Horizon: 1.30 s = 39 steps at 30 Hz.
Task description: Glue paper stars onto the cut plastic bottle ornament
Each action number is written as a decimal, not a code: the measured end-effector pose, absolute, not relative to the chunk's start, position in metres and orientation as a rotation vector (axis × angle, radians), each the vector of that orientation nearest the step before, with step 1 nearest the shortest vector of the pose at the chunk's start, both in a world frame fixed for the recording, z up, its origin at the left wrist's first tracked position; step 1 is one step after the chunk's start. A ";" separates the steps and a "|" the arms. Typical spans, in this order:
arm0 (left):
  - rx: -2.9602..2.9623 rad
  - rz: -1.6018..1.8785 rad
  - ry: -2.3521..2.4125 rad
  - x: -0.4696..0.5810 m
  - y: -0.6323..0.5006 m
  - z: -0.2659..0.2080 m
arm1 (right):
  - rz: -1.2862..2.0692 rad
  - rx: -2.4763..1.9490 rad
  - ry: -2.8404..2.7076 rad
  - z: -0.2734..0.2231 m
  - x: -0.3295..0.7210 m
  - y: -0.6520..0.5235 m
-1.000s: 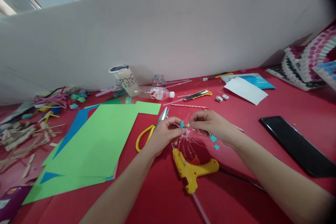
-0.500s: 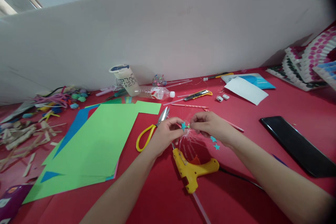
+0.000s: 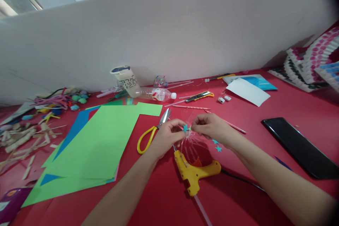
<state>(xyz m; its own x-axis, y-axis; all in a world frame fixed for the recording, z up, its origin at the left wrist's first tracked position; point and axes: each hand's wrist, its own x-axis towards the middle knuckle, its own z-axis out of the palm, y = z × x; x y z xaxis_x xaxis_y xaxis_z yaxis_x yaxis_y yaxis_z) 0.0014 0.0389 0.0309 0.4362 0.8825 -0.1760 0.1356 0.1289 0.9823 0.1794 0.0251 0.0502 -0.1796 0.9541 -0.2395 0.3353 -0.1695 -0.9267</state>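
A clear plastic piece cut into thin, splayed strips (image 3: 193, 144) is held up over the red table. My left hand (image 3: 171, 134) pinches its near-left edge, beside a blue paper star (image 3: 185, 128). Closed at the fingertips, my right hand (image 3: 209, 125) meets the plastic from the right, at a small green paper piece (image 3: 190, 128); the exact grip is partly hidden. Two more blue stars (image 3: 218, 148) lie below my right hand. Under both hands rests a yellow hot glue gun (image 3: 194, 174), its nozzle pointing toward my left hand. Yellow-handled scissors (image 3: 148, 139) lie left of my left hand.
Green paper sheets (image 3: 97, 144) spread at left, near wooden sticks (image 3: 26, 141). Behind the hands are a plastic bottle (image 3: 156, 94), a cup (image 3: 128, 83) and a utility knife (image 3: 200, 96). A black phone (image 3: 299, 146) lies at right. A white partition (image 3: 169, 35) borders the back.
Both hands stay in nearly the same place, still pinching at the plastic piece. Only a very slight shift of the fingers and the view shows.
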 end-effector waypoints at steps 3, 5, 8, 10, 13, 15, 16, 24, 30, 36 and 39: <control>1.347 0.709 1.003 0.002 0.039 0.031 | 1.351 -1.506 -1.518 0.050 0.180 0.026; 1.338 0.715 1.010 0.002 0.039 0.031 | 1.330 -1.507 -1.521 0.050 0.180 0.026; 1.324 0.710 1.023 0.002 0.039 0.032 | 1.328 -1.499 -1.529 0.050 0.181 0.025; 1.328 0.701 1.022 0.001 0.039 0.031 | 1.350 -1.492 -1.543 0.050 0.181 0.024; 1.338 0.693 0.996 0.001 0.040 0.031 | 1.346 -1.489 -1.569 0.048 0.180 0.024; 1.344 0.692 0.988 0.001 0.040 0.031 | 1.337 -1.480 -1.567 0.046 0.179 0.024; 1.345 0.694 0.993 0.001 0.040 0.031 | 1.336 -1.471 -1.560 0.045 0.179 0.025; 1.357 0.689 1.000 0.001 0.039 0.032 | 1.411 -1.385 -1.471 0.040 0.177 0.024; 1.361 0.685 0.998 0.003 0.039 0.032 | 1.359 -1.380 -1.484 0.042 0.175 0.020; 1.330 0.698 1.003 0.001 0.041 0.031 | 1.325 -1.403 -1.498 0.046 0.174 0.020; 1.312 0.705 1.016 0.000 0.042 0.032 | 1.298 -1.399 -1.548 0.052 0.179 0.020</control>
<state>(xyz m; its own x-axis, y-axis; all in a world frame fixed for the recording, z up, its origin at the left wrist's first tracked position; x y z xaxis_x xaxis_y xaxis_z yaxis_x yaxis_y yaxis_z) -0.0004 0.0417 0.0316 0.4211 0.8850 -0.1985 0.1237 0.1608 0.9792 0.1791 0.0197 0.0520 -0.1999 0.9704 -0.1357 0.3030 -0.0705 -0.9504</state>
